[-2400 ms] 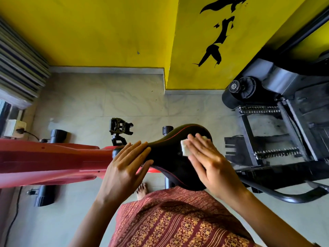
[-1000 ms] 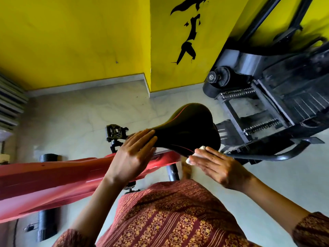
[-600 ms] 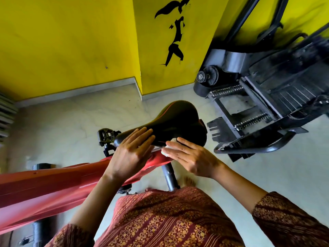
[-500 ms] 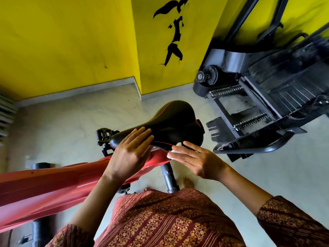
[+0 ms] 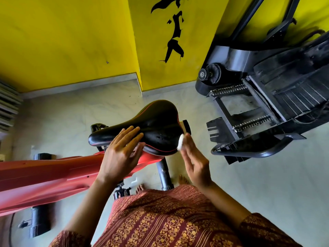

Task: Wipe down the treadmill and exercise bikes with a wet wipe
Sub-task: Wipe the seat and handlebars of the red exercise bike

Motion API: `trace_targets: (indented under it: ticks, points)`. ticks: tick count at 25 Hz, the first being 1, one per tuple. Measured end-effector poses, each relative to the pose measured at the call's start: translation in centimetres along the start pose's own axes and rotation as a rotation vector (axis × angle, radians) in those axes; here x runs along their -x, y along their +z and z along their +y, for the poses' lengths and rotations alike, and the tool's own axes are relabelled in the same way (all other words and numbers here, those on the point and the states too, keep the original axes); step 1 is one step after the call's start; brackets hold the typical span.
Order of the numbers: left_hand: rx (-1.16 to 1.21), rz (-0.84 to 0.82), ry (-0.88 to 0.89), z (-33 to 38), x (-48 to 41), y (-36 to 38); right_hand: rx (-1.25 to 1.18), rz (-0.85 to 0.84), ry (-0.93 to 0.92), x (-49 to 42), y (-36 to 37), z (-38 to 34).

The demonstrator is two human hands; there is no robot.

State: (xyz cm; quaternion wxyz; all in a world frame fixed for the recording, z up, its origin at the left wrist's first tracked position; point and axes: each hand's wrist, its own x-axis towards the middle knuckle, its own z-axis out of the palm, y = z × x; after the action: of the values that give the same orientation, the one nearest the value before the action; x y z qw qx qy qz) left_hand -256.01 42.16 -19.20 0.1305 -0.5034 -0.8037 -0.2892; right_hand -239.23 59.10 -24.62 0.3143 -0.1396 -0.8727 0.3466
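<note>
A single wide-angle camera, worn on the head, looks steeply down, close over the bike saddle [image 5: 156, 125]. It faces the yellow wall [image 5: 62, 38] and floor [image 5: 267, 184]; frame edges appear bent, probably by the lens.

Yellow wall [image 5: 71, 41] at rear, with a black painted figure [image 5: 173, 32] on it. Pale marble floor [image 5: 71, 113] below. Grey slatted shutter [image 5: 8, 107] at left edge.
</note>
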Motion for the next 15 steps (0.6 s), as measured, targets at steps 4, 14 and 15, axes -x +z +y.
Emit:
trace_targets:
  ticks: [4,14,15]
  points:
    - [0.005,-0.004,-0.051,0.5,-0.1,0.1,-0.596,0.005,0.751,-4.8,-0.4,0.1]
    - [0.012,-0.015,-0.048,0.5,0.1,0.1,-0.339,-0.124,0.453,-6.3,-1.5,-2.1]
    - [0.005,-0.018,-0.038,0.4,0.1,0.0,-0.3,-0.132,0.444,-8.1,-1.2,-1.8]
